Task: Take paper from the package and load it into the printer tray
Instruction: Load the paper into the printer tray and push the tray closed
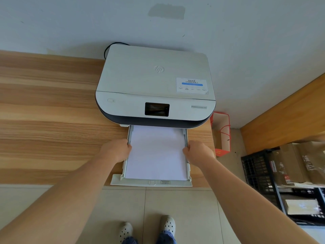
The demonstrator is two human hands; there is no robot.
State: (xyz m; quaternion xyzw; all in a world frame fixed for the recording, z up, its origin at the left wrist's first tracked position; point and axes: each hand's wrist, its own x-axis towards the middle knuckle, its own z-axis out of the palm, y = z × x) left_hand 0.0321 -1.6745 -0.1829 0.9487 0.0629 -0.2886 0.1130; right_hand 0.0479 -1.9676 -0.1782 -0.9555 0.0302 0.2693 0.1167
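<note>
- A white printer (pixel 155 85) with a dark lower band sits on the wooden tabletop (pixel 49 120), at the far edge against the wall and close to the tabletop's right end.
- Its paper tray (pixel 151 182) is pulled out toward the person, and the tray's front lip reaches the near edge of the tabletop.
- A stack of white paper (pixel 156 152) lies flat inside the tray, filling the space between the two side rails; its far end runs under the printer body.
- The left hand (pixel 116 149) is at the tray's left rail, fingers curled around the rail edge, with the thumb side touching the paper's left edge.
- The right hand (pixel 197 149) is at the right rail in the same way, fingers curled over the rail and against the paper's right edge.
- Both forearms stretch in from the near side, bare.
- A dark screen (pixel 157 109) sits in the middle of the printer's front panel, and a white label (pixel 191 85) is stuck on the lid's right part.
- Off the tabletop's right end, a red and tan paper bag (pixel 222 132) stands on the floor.
- Further right stand a black crate (pixel 258 171) and brown cardboard boxes (pixel 295 161).
- Two pale perforated clogs (pixel 168 224) show on the tiled floor below the tray.
</note>
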